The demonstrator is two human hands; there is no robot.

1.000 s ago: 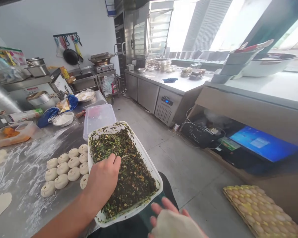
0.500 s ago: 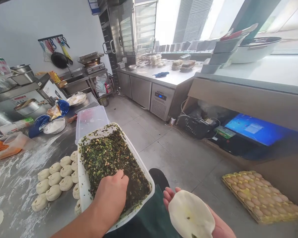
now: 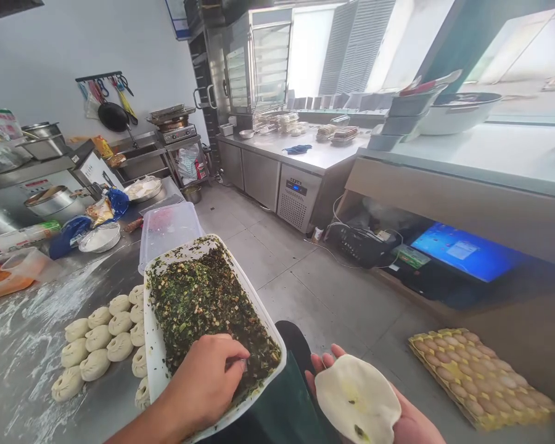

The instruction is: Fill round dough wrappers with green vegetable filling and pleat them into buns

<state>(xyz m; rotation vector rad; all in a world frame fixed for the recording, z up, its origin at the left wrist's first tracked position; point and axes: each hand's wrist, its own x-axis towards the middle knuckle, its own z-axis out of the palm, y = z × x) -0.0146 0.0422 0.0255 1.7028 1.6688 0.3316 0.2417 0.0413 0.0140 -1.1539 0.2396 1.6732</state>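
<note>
A white rectangular tub (image 3: 153, 345) of chopped green filling (image 3: 203, 296) overhangs the steel table's edge in the head view. My left hand (image 3: 210, 377) reaches into the filling at the tub's near end, fingers curled round a utensil that is mostly hidden. My right hand (image 3: 409, 422) is at the lower right, palm up, cradling a flat round dough wrapper (image 3: 357, 398) with green flecks on it. Several shaped dough pieces (image 3: 102, 342) lie in rows just left of the tub.
The floured steel table (image 3: 37, 345) also carries a clear lidded box (image 3: 166, 225), a bowl of flour (image 3: 100, 236) and bags. A tray of eggs (image 3: 481, 376) sits at lower right. A counter with a screen (image 3: 467, 251) beneath it stands on the right.
My left hand slid down the tub toward its near end and curled tighter in the filling. My right hand rose into view with the wrapper turned face up.
</note>
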